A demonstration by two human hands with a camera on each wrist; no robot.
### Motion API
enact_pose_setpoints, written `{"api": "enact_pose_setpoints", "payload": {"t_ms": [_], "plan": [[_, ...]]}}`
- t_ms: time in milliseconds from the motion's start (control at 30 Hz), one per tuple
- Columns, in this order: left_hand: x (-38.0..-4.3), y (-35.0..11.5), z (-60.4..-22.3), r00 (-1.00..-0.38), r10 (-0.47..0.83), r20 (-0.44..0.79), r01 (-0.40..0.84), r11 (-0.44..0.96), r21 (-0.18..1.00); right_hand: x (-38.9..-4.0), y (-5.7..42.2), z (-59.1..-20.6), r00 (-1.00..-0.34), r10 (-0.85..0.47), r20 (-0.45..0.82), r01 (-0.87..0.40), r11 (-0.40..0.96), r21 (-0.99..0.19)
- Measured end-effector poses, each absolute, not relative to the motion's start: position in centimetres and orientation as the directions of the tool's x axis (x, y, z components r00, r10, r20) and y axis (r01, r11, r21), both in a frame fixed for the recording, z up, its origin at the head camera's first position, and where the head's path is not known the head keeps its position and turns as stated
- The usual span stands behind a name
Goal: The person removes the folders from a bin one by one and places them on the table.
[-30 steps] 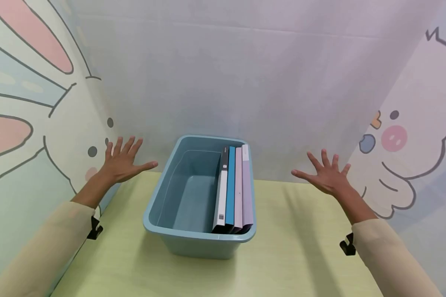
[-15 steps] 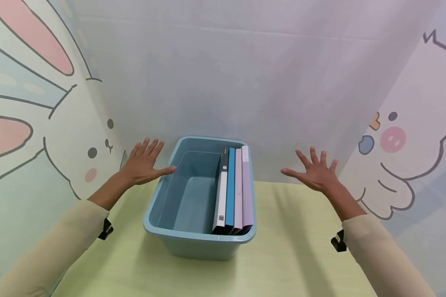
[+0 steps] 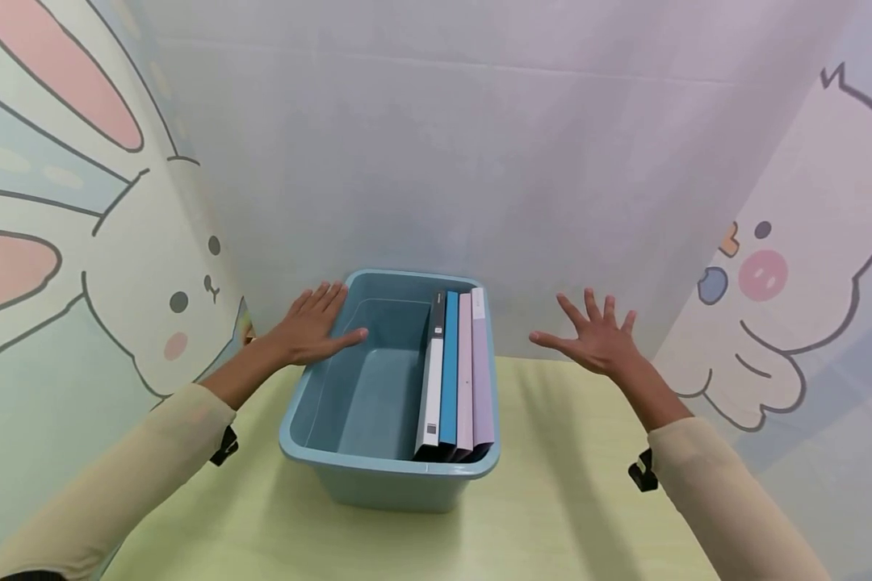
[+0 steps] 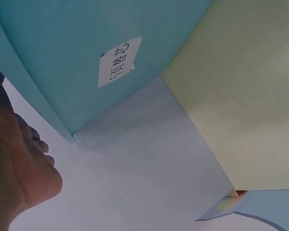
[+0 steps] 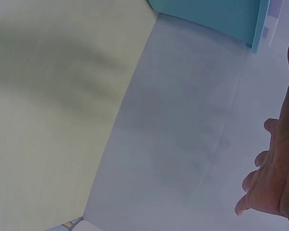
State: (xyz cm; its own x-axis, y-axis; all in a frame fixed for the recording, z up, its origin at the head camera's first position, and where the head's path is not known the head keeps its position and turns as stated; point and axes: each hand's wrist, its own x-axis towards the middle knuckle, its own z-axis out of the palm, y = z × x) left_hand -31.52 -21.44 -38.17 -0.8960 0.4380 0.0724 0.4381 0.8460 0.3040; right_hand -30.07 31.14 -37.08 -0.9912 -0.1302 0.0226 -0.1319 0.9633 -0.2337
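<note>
"Head view first: what are the hands doing?"

"The left hand [image 3: 308,331] is hovering at the far left rim of the blue-grey bin [image 3: 388,492], its fingers lying straight and close together, its thumb pointing out over the inside. I can't tell whether it's touching the rim."

"And the right hand [image 3: 597,343]?"

"That one is spreading its fingers and thumb wide, well apart from the bin, on its right, the thumb pointing towards it."

"What's the bin holding?"

"A white binder [image 3: 430,395] with a dark far end, a blue binder [image 3: 449,371], a pink binder [image 3: 465,379] and a purple binder [image 3: 483,371] are standing in a row along its right wall. In the left wrist view, a handwritten label [image 4: 119,62] is sticking to its outside."

"And around it?"

"The bin is sitting on a yellow-green tabletop [image 3: 530,500]. A greyish backdrop [image 3: 436,161] is rising behind, with a drawn rabbit [image 3: 138,274] showing on the left and a drawn chick [image 3: 814,202] on the right."
</note>
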Motion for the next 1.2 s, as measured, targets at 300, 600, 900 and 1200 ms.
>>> {"api": "enact_pose_setpoints", "payload": {"t_ms": [300, 600, 900, 1200], "plan": [[-32.4, -20.3, -38.5, -0.877, 0.479, 0.033, 0.456, 0.809, 0.371, -30.3, 30.1, -37.5, -0.991, -0.134, 0.019, -0.135, 0.960, -0.246], [-33.2, -19.9, -39.6, -0.893, 0.450, -0.005, 0.412, 0.823, 0.391, -30.5, 29.1, -37.8, -0.987, -0.157, 0.018, -0.157, 0.956, -0.247], [-32.8, -19.7, -39.7, -0.903, 0.427, 0.047, 0.410, 0.822, 0.395, -30.8, 27.5, -37.6, -0.982, -0.189, 0.015, -0.187, 0.948, -0.259], [-32.9, -19.5, -40.3, -0.904, 0.422, 0.072, 0.414, 0.817, 0.402, -30.6, 24.6, -37.7, -0.974, -0.223, 0.036, -0.223, 0.927, -0.301]]}}
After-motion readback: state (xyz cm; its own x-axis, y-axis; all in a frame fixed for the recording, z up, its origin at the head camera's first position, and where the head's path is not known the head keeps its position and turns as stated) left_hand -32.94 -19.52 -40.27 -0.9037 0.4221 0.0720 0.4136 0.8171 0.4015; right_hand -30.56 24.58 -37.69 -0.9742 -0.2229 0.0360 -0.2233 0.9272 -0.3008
